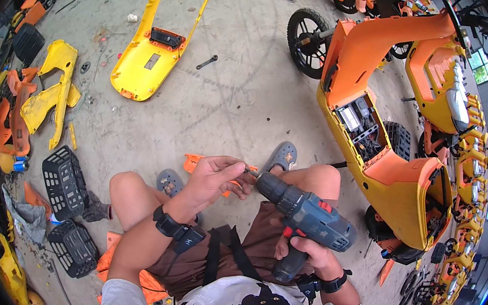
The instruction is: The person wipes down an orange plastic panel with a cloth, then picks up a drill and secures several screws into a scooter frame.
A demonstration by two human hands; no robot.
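My right hand (315, 252) is wrapped round the handle of a blue-grey cordless drill (323, 222), its thumb by the red trigger area. The drill's black chuck (276, 190) points left and away from me. At the chuck's tip my left hand (217, 176) is closed in a pinch on a small dark bit (249, 170); whether the bit sits in the chuck I cannot tell. Beyond my left hand, partly hidden by it, an orange plastic part (193, 162) lies on the floor.
On the right stands an orange and yellow electric scooter (375, 107) with its middle compartment uncovered. Ahead lie a yellow body panel (145, 72) and a dark wrench-like tool (207, 61). Black slotted baskets (65, 180) and loose yellow panels (56, 86) crowd the left. More scooters (470, 178) line the far right.
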